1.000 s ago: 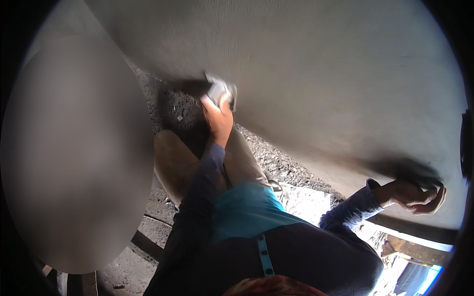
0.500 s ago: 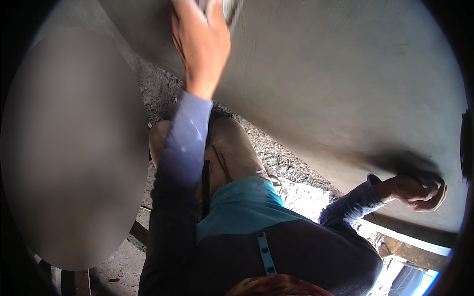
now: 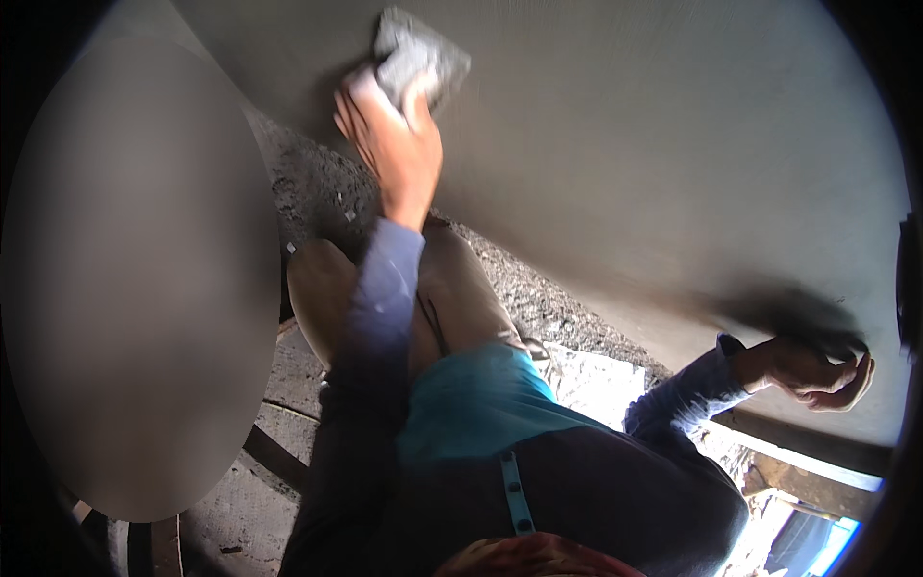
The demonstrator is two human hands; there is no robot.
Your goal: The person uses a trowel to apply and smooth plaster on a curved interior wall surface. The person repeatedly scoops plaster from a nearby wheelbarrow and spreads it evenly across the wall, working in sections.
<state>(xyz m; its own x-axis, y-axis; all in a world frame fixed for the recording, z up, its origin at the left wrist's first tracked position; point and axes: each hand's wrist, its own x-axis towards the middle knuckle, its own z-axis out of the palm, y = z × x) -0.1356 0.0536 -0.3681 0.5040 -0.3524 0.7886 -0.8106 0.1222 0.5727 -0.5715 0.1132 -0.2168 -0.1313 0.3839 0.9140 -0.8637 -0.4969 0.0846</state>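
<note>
A smooth grey plastered wall [image 3: 615,144] slants across the upper right. My left hand [image 3: 399,144] is closed round a rough grey block [image 3: 428,62], its kind unclear, and holds it on the wall near the top. The fingers on the block's near side are smeared by motion. At the far right, my right hand [image 3: 812,375] is curled against the wall beside a dark shadow. Its fingers are bent inward, and the hollow of the hand is too dark to show whether anything lies in it.
Rough rubbly ground [image 3: 548,288] runs along the wall's foot, by my bent knees. A white sheet [image 3: 601,380] lies there. Dark curved bars [image 3: 274,457] are at lower left, and a plank [image 3: 808,490] at lower right. A large blurred oval hides the left side.
My left hand has come down the wall toward me with the grey block, which now shows almost whole. My right hand has hardly moved.
</note>
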